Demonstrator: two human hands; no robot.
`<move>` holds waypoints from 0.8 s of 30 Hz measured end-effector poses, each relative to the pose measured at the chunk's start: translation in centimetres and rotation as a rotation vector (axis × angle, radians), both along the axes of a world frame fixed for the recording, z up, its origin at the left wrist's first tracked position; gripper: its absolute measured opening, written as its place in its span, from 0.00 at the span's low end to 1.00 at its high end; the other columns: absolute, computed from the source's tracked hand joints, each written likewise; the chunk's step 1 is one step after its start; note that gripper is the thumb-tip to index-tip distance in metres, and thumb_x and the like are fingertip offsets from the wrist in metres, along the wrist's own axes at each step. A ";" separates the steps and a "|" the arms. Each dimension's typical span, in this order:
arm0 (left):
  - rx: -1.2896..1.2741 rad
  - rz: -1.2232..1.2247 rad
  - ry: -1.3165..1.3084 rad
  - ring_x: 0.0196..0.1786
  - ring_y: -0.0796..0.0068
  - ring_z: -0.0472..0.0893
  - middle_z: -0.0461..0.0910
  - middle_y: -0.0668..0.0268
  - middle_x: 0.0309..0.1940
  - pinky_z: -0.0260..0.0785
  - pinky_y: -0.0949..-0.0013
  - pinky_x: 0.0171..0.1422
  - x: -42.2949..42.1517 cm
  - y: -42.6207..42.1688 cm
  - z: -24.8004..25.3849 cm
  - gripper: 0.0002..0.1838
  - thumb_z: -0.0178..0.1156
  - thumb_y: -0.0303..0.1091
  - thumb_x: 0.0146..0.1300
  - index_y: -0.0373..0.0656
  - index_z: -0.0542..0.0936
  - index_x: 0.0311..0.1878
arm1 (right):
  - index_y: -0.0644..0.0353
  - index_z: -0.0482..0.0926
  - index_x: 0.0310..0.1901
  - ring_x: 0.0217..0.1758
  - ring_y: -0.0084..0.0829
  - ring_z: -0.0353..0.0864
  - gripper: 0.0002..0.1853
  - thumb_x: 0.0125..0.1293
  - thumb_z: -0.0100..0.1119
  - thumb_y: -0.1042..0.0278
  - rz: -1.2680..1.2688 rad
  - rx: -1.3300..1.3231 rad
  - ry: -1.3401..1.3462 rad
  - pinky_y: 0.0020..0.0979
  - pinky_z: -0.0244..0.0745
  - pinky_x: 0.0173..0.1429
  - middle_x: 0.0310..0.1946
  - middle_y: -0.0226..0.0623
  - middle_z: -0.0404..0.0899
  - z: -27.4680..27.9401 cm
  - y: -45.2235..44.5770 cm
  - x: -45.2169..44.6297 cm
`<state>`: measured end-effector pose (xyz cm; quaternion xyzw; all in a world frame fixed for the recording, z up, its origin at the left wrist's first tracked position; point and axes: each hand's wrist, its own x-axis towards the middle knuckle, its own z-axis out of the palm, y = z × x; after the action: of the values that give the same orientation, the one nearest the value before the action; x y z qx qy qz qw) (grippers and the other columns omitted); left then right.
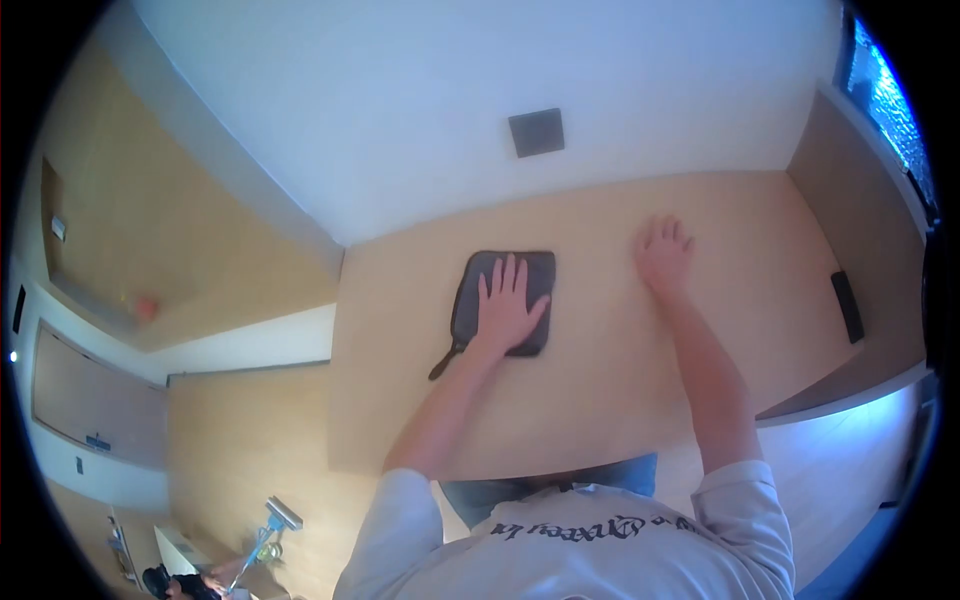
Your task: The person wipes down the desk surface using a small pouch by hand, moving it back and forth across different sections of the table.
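Observation:
A dark, flat, rounded-corner pouch (538, 275) with a strap at its lower left lies on the light wooden table (400, 300). My left hand (508, 305) rests flat on the pouch, fingers spread and pointing away from me. To the right, my right hand (665, 255) is over the bare tabletop, fingers apart and slightly bent, holding nothing. Whether its palm touches the wood cannot be made out.
Behind the table rises a white wall with a dark square plate (537, 132). A wooden side panel (865, 230) with a black strip (847, 307) bounds the right. At the lower left, a person (190, 585) is near a blue-handled mop (283, 513).

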<state>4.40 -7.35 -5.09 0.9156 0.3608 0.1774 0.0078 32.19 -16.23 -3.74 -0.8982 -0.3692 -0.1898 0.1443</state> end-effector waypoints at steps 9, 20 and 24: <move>-0.053 0.244 -0.006 0.78 0.53 0.47 0.50 0.54 0.75 0.38 0.41 0.77 8.9 9.1 1.4 0.41 0.43 0.61 0.68 0.39 0.54 0.74 | 0.54 0.65 0.68 0.77 0.41 0.50 0.29 0.68 0.44 0.50 -0.006 -0.030 0.102 0.54 0.44 0.75 0.72 0.47 0.58 1.3 -0.3 -0.8; 0.030 0.031 -0.045 0.77 0.55 0.49 0.51 0.55 0.75 0.39 0.45 0.78 2.0 -2.4 -1.0 0.38 0.47 0.56 0.68 0.41 0.57 0.73 | 0.54 0.70 0.62 0.74 0.44 0.55 0.27 0.64 0.49 0.52 0.069 0.086 0.031 0.57 0.48 0.72 0.68 0.48 0.62 -0.4 0.3 -0.1; -0.028 -0.060 -0.018 0.77 0.54 0.49 0.51 0.54 0.75 0.38 0.44 0.77 -4.4 -11.4 -0.4 0.39 0.52 0.53 0.65 0.40 0.57 0.73 | 0.53 0.71 0.61 0.74 0.44 0.56 0.26 0.65 0.48 0.51 0.050 0.085 0.011 0.57 0.49 0.71 0.68 0.47 0.63 -0.7 0.5 0.0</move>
<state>-0.03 -18.75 -5.45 0.9241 0.3356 0.1805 0.0291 32.15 -15.71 -4.47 -0.8828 -0.3825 -0.1968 0.1888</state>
